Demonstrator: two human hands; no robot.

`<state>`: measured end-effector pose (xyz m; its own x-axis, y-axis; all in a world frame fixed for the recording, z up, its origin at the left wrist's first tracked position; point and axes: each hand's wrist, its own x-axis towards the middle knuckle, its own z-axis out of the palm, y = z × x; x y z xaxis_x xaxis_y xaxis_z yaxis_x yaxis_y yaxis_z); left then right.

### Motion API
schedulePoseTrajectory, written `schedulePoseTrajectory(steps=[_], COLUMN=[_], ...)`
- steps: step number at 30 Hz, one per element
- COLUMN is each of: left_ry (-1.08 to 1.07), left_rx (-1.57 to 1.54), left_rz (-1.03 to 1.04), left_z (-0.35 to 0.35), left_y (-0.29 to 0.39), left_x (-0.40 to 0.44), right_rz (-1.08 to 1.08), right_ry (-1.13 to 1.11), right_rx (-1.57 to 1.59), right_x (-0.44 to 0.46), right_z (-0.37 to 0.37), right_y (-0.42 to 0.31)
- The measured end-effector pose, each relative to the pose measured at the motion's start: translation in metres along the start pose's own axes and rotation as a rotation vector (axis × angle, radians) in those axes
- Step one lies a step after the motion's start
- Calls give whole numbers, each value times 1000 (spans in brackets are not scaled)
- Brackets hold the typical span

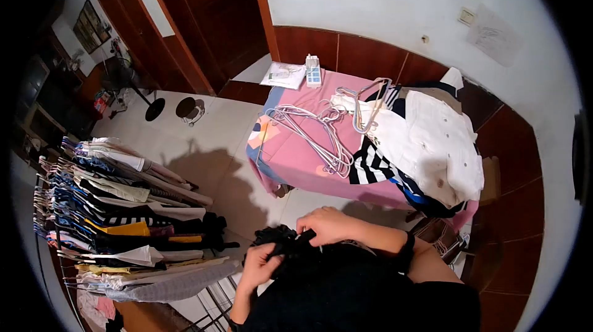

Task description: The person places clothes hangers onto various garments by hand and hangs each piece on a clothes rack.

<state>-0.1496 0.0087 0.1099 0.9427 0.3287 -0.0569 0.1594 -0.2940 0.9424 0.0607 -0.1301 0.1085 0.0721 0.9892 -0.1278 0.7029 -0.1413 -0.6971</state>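
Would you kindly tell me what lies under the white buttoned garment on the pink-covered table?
Black-and-white striped cloth, bright blue cloth and black cloth peek out beneath the white buttoned garment; whatever its middle covers is hidden.

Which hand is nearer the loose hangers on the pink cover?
Right. The right hand, gripping black cloth, is below the hangers in view; the left hand is lower and farther left.

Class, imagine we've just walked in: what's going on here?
A person's left hand and right hand are both gripping a bunched black garment. Ahead, loose hangers lie on a pink cloth, beside a pile of clothes with a white shirt on top. Hung clothes crowd a rack on the left.
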Motion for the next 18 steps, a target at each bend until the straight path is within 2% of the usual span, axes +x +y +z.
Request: schedulePoseTrajectory(steps=[2,3,6,7,8,9,10,14,18], left_ry=[60,78,111,117,167,218,227,364,344], left_rx=[-33,55,-43,-37,-238,-443,-545,-495,-393], left_rz=[22,98,-5,-15,-102,-188,-162,-193,-171], left_z=[-13,-17,-12,-10,-8,-5,-4,-2,-4], left_y=[-1,9,9,11,13,16,24,34,43], left_x=[19,32,62,70,79,87,97,138,172], right_rz=[98,109,1,-51,-112,5,124,537,649], right_ry=[-73,-70,-78,-129,-136,-87,-41,295,351], right_rx=[-19,4,-12,133,355,399,439,123,-74], right_x=[18,28,52,61,64,67,69,76,85], right_z=[-17,-21,-29,-37,-45,-51,-60,-72,-75], right_y=[20,35,85,108,132,157,178,277,310])
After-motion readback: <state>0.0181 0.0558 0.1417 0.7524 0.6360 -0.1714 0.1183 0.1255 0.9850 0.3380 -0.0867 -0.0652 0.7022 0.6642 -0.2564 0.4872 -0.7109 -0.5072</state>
